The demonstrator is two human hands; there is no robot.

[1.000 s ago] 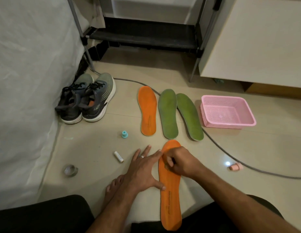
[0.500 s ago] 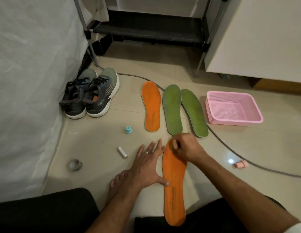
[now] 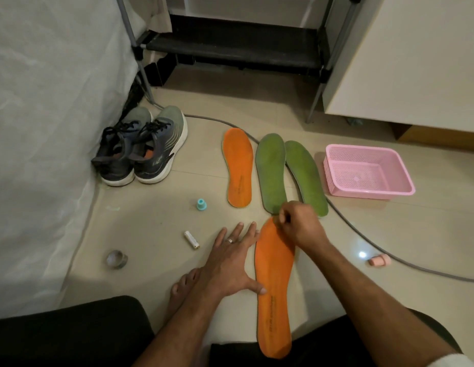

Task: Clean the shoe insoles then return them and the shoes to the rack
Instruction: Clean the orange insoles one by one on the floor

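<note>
**Toe-end work on the near orange insole**

A pale tiled floor (image 3: 151, 229) runs between a white-draped bed on the left and a black shoe rack (image 3: 241, 51) at the far wall. The near orange insole (image 3: 274, 284) lies flat on the floor straight in front of the person, its long axis running away from them, toe end far and heel end close to the lap.

The left hand (image 3: 230, 263) lies spread and flat on the floor just left of this insole, thumb touching its left edge as if to steady it. The right hand (image 3: 297, 223) is curled at the toe end, fingers drawn together in a pinch; whether they hold a cloth, a bit of dirt or only the insole's rim cannot be told. The right hand is the nearer one to the toe.

Beyond, a second orange insole (image 3: 237, 168) and two green insoles (image 3: 271, 173) lie side by side, all pointing toward the rack. The pair of shoes (image 3: 143, 152) stands at the left by the bed, toes also rackward. Cleaning looks to be in progress; nothing is back on the rack yet.
</note>
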